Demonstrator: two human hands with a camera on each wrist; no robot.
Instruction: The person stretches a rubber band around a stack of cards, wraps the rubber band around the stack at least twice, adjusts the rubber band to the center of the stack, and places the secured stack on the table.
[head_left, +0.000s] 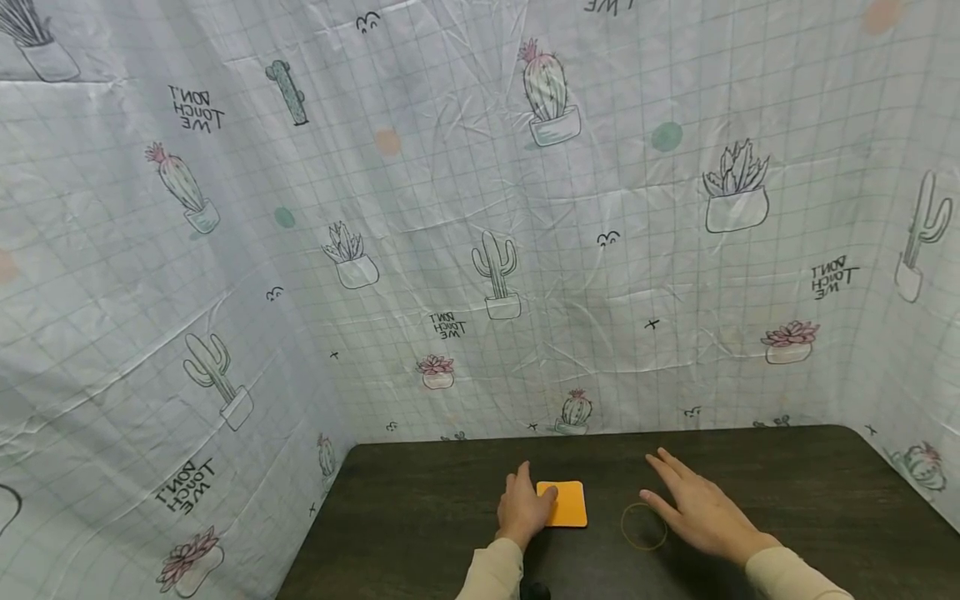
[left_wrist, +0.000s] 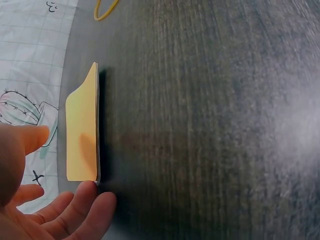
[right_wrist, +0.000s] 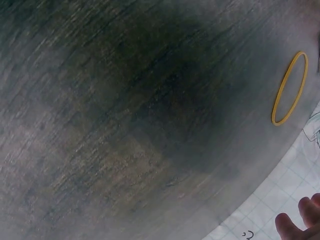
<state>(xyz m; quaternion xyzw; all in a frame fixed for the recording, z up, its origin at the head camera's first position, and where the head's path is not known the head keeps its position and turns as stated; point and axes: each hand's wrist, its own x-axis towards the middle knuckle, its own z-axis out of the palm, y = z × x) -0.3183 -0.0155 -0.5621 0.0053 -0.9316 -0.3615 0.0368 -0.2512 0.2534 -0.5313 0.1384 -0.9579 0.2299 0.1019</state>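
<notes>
A thin, square orange pad (head_left: 568, 505) with rounded corners lies on the dark table. My left hand (head_left: 523, 510) is at its left side, with the thumb over the cover in the head view. In the left wrist view the thumb (left_wrist: 35, 138) stands apart from the pad (left_wrist: 81, 135), while the fingertips (left_wrist: 89, 189) are right at its near edge. To the right of the pad lies a yellow rubber band (head_left: 643, 527), also seen whole in the right wrist view as a narrow loop (right_wrist: 290, 89). Fingers extended, my right hand (head_left: 705, 510) hovers just right of the band, holding nothing.
The dark wood-grain table (head_left: 420, 508) is enclosed at the back and sides by a white grid curtain (head_left: 405, 275) printed with cacti. A small black object (head_left: 536, 591) shows at the bottom edge, beside the left sleeve (head_left: 492, 572).
</notes>
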